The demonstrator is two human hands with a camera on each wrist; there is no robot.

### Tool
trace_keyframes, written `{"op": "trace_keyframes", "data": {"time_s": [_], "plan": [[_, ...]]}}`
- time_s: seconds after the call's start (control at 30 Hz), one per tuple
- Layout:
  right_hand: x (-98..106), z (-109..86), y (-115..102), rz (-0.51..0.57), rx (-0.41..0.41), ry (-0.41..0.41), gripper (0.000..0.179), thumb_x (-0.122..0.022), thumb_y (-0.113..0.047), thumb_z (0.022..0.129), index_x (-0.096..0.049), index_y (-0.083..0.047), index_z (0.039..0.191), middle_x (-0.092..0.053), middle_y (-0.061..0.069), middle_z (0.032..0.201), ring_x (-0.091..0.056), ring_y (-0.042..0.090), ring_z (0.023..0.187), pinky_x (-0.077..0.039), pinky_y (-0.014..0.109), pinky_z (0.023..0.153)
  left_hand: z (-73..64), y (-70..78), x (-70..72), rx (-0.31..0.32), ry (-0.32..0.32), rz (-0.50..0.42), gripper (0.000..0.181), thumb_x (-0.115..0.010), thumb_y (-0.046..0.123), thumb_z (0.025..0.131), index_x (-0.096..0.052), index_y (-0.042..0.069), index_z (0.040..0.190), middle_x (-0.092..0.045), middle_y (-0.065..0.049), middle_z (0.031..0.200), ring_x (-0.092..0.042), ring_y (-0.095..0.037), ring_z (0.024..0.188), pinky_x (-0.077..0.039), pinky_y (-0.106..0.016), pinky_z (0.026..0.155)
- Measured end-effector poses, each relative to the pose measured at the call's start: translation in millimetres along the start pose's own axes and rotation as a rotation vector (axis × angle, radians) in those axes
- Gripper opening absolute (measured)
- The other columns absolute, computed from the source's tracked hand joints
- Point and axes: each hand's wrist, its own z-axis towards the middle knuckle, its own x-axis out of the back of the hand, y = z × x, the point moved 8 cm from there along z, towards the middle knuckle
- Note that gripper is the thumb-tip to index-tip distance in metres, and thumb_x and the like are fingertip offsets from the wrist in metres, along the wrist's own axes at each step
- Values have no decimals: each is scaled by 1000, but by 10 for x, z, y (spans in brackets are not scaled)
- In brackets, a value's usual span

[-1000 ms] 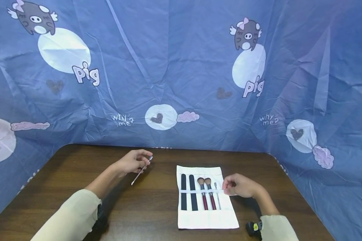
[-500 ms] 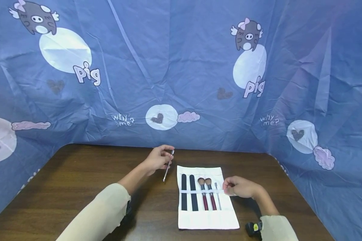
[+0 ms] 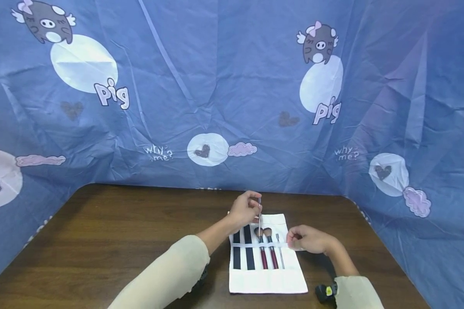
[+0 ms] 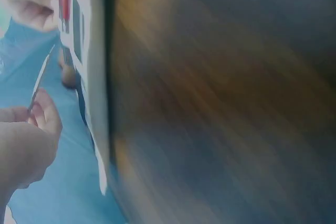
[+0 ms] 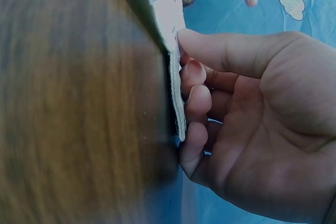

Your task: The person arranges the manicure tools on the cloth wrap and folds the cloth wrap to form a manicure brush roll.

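My left hand [image 3: 244, 209] pinches a slim silvery cuticle pusher [image 3: 260, 219] above the upper part of a white fabric brush roll [image 3: 268, 282]. The pusher points down and overlaps a brush head in the head view; the left wrist view shows the pusher [image 4: 40, 76] slanting out of the fingertips. With thumb and fingers, my right hand [image 3: 310, 239] pinches the roll's right edge by the white elastic band [image 3: 241, 245]. Under that band lie two black nail files [image 3: 237, 257], two red-handled makeup brushes [image 3: 273, 257] and a second cuticle pusher [image 3: 281, 257]. My left hand hides the roll's upper left corner.
The roll lies flat on a dark brown wooden table [image 3: 100, 240], right of its middle. A blue printed curtain [image 3: 232, 94] hangs behind and around the table. A dark wrist device [image 3: 325, 292] sits at the right cuff.
My left hand has carried the cuticle pusher rightward from over the bare table to above the brush roll, and the pusher now hangs more upright. The right hand stays at the roll's edge.
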Motion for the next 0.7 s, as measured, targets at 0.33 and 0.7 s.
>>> {"op": "trace_keyframes", "data": {"time_s": [0.33, 0.7], "plan": [[5, -6, 2, -3, -3, -8, 6, -59, -2, 94, -64, -1, 93, -60, 3, 83, -54, 16, 77, -45, 29, 67, 117, -17, -355, 6, 22, -81, 35, -60, -9, 97, -56, 2, 130, -65, -16, 97, -71, -37, 89, -62, -42, 72], [10, 0, 22, -16, -3, -9, 7, -59, -1, 93, -65, -2, 93, -60, 3, 83, -54, 16, 77, -45, 28, 68, 201, -151, -494, 72, 94, -189, 37, -61, -12, 94, -56, 2, 127, -65, -16, 96, -70, -25, 81, -62, -39, 71]]}}
